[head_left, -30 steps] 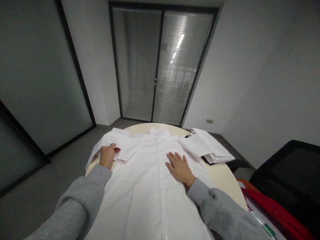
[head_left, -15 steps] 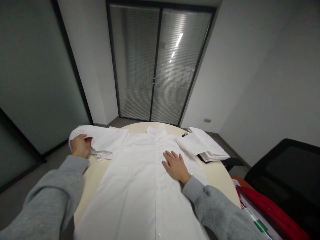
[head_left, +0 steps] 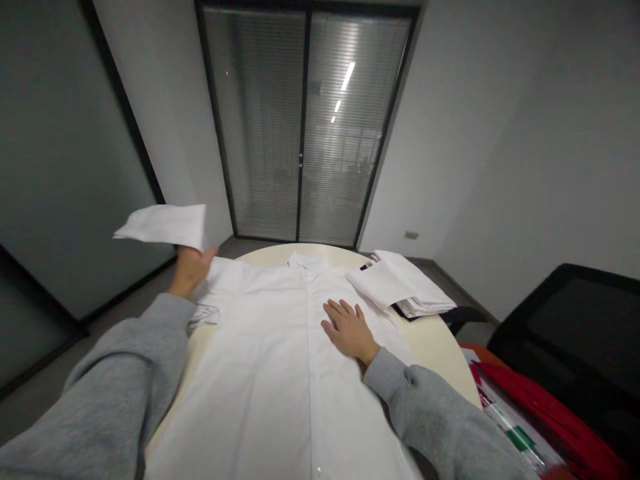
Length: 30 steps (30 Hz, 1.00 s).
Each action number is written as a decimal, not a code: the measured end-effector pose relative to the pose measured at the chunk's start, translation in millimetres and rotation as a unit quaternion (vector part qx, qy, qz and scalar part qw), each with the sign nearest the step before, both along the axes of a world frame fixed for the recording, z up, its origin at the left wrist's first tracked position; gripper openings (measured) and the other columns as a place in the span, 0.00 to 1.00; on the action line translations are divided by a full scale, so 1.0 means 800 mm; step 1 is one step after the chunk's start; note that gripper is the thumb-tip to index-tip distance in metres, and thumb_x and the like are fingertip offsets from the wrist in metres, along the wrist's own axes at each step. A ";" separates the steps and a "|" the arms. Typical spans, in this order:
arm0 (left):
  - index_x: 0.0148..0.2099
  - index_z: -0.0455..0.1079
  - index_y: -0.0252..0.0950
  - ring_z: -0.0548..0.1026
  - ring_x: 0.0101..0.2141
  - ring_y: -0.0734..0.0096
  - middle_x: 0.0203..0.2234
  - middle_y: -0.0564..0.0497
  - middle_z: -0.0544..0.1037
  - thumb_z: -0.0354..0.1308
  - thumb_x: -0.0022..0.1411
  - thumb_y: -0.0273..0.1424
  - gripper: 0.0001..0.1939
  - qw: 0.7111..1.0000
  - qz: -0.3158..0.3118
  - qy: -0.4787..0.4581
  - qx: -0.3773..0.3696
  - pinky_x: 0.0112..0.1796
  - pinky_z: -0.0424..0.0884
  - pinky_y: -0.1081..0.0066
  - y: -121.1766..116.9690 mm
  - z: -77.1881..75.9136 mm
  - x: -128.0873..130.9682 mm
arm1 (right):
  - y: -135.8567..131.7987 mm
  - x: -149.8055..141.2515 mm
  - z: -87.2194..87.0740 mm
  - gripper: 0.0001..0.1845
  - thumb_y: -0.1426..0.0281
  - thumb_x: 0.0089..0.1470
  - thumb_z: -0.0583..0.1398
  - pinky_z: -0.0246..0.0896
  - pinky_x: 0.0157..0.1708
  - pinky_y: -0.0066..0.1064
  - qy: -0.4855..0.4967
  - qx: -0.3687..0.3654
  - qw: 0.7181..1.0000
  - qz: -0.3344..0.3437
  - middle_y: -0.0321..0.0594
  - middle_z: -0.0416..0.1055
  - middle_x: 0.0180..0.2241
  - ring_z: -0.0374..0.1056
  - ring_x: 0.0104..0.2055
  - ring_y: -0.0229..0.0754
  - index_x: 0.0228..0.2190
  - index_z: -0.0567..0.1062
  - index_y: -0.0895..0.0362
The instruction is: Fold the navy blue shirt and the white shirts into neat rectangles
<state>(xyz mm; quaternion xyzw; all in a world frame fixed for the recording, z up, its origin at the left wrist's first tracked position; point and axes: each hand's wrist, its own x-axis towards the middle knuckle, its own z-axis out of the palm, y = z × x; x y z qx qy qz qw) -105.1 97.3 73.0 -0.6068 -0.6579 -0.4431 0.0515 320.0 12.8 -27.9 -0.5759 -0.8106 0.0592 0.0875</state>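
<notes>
A white shirt (head_left: 265, 340) lies spread face up across a round table, its collar (head_left: 306, 260) at the far side. On the left, my left hand (head_left: 193, 269) is closed around the shirt's sleeve (head_left: 167, 223), whose end stands raised above the table and hangs over to the left. Part of that hand's grip is hidden by the cloth. My right hand (head_left: 351, 331) rests palm down on the shirt front, right of the button placket, fingers stretched out. The other sleeve (head_left: 407, 283) lies in folds at the right.
Pale rim of the round table (head_left: 450, 357) shows around the shirt. A black mesh chair (head_left: 575, 333) stands at the right, with red fabric (head_left: 545, 417) and a clear plastic package (head_left: 517, 430) near it. Blinds-covered glass doors (head_left: 300, 133) are beyond the table.
My left hand has lifted the sleeve end off the table, moving up and slightly right. My right hand stays flat on the shirt. The view has shifted slightly.
</notes>
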 end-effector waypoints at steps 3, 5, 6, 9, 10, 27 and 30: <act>0.57 0.72 0.30 0.66 0.63 0.48 0.59 0.39 0.76 0.59 0.65 0.45 0.27 0.967 -0.105 0.199 -0.117 0.65 0.54 0.55 -0.009 -0.055 0.075 | 0.000 0.000 0.000 0.33 0.52 0.69 0.47 0.29 0.70 0.61 -0.004 0.000 1.000 0.001 0.38 0.50 0.73 0.41 0.75 0.54 0.70 0.59 0.48; 0.61 0.72 0.36 0.67 0.64 0.48 0.62 0.41 0.74 0.58 0.65 0.50 0.30 0.947 -0.149 0.239 -0.158 0.65 0.55 0.54 -0.016 -0.095 0.107 | -0.001 0.001 0.001 0.32 0.53 0.69 0.48 0.30 0.70 0.61 -0.003 -0.001 1.000 0.003 0.37 0.50 0.73 0.41 0.75 0.54 0.70 0.59 0.48; 0.64 0.70 0.39 0.66 0.65 0.49 0.65 0.43 0.71 0.54 0.68 0.51 0.30 0.933 -0.164 0.265 -0.182 0.65 0.54 0.52 -0.018 -0.110 0.114 | -0.001 0.001 0.001 0.32 0.53 0.69 0.47 0.30 0.71 0.60 -0.002 -0.002 1.000 0.005 0.37 0.50 0.73 0.41 0.75 0.54 0.70 0.59 0.47; 0.70 0.64 0.42 0.61 0.68 0.49 0.70 0.44 0.64 0.44 0.73 0.52 0.32 0.909 -0.179 0.311 -0.213 0.66 0.51 0.46 -0.023 -0.129 0.114 | -0.002 0.002 0.002 0.32 0.53 0.69 0.48 0.29 0.71 0.60 0.000 -0.004 1.000 0.008 0.37 0.50 0.73 0.41 0.75 0.54 0.70 0.59 0.47; 0.71 0.62 0.41 0.60 0.69 0.49 0.70 0.43 0.63 0.45 0.73 0.53 0.33 0.910 -0.180 0.315 -0.200 0.67 0.49 0.46 -0.025 -0.126 0.112 | -0.002 0.003 0.003 0.32 0.53 0.69 0.48 0.29 0.71 0.59 0.001 -0.005 1.000 0.007 0.37 0.50 0.73 0.41 0.75 0.54 0.70 0.59 0.47; 0.76 0.52 0.47 0.47 0.73 0.55 0.75 0.49 0.50 0.40 0.72 0.60 0.39 0.829 -0.411 0.307 -0.222 0.70 0.44 0.50 -0.064 -0.124 0.181 | 0.003 0.008 -0.003 0.32 0.56 0.68 0.50 0.36 0.70 0.55 0.000 0.024 0.998 -0.058 0.42 0.54 0.72 0.47 0.74 0.54 0.68 0.62 0.51; 0.76 0.53 0.47 0.48 0.73 0.55 0.74 0.49 0.51 0.40 0.72 0.60 0.39 0.831 -0.414 0.303 -0.214 0.69 0.45 0.51 -0.064 -0.123 0.180 | 0.003 0.008 -0.002 0.32 0.56 0.68 0.50 0.37 0.70 0.56 -0.002 0.023 0.998 -0.054 0.42 0.54 0.72 0.47 0.74 0.55 0.68 0.62 0.51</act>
